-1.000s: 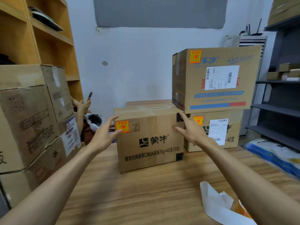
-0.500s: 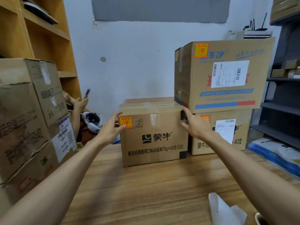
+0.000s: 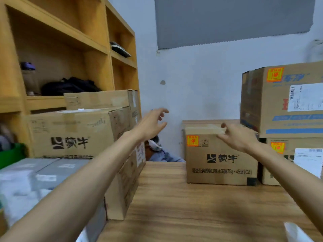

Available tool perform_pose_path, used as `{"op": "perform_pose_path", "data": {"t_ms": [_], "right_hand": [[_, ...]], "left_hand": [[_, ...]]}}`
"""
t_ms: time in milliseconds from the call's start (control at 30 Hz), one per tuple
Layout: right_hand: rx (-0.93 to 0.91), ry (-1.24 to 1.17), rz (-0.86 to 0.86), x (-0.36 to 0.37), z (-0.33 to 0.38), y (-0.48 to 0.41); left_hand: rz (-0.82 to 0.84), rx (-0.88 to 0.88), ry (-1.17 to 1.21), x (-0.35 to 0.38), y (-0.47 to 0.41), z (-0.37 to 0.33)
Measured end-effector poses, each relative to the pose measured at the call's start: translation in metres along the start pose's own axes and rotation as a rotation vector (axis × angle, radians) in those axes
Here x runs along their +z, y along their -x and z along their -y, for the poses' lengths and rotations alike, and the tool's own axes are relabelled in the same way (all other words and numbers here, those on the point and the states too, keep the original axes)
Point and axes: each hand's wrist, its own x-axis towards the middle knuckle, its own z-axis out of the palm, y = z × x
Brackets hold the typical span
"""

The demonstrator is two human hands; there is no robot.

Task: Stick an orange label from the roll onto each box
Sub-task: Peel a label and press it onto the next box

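Labelled box (image 3: 221, 165) closed; shelf (image 3: 43, 102) holds black bag (image 3: 70, 86)

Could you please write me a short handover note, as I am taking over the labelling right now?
Left hand: open, empty, raised beside the left stack.
Right hand: open, empty, at the top front edge of the middle box; contact unclear.
Done: middle box, upper right box and lower right box each show an orange label.
Left: the top left box shows no orange label on its front. The label roll is out of view.
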Motion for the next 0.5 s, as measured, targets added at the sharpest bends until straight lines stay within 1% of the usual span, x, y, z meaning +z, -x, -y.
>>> {"op": "perform_pose_path", "data": {"t_ms": [67, 133, 267, 400, 500], "right_hand": [[-0.075, -0.08, -0.007, -0.012, 0.048, -0.001], [-0.141, -0.097, -0.038, -0.021, 0.09, -0.005], [-0.259, -0.188, -0.027, -0.033, 0.171, -0.008], [-0.367, -0.376, 0.02, -0.032, 0.241, 0.0], [-0.419, -0.404, 0.075, -0.023, 0.285, 0.005]], "left_hand": [[-0.072, 0.032, -0.039, -0.043, 0.012, -0.003], [-0.145, 0.033, -0.07, -0.082, 0.026, -0.001], [-0.22, -0.039, -0.123, -0.147, 0.057, 0.024], [-0.215, -0.214, -0.23, -0.195, 0.092, 0.076], [-0.201, -0.406, -0.258, -0.219, 0.122, 0.116]]}}
